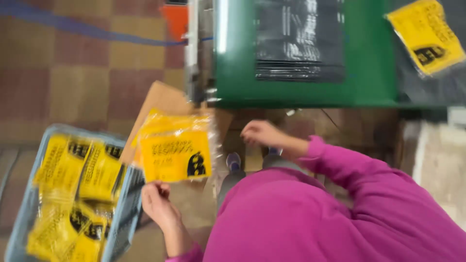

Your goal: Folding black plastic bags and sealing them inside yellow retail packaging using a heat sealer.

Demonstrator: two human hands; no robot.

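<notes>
- While the view is blurred, the left hand (158, 204) plainly holds a yellow packet (175, 154) by its lower left corner, fingers pinched on the clear plastic edge; the packet stands up and out from the hand, above the floor between the grey basket (127, 204) and the green table (291, 92).
- It looks light and floppy: a thin, flat sachet in glossy film, likely slippery, and it would bend or sag if held by one corner only. A grip along the sealed rim, thumb on one face and fingers behind, seems the safest hold; squeezing the middle could crease what is inside.
- More yellow packets (73, 194) of the same kind lie heaped in the grey basket, just beside the left hand, overlapping one another.
- The right hand (259, 132) hangs below the near edge of the green table, fingers curled loosely together and, as far as I can tell, holding nothing.
- On the green table lies a stack of dark plastic sheets (300, 41) near its middle, and another yellow packet (427, 36) lies near its far right corner.
- A brown cardboard piece (158, 104) leans behind the held packet.
</notes>
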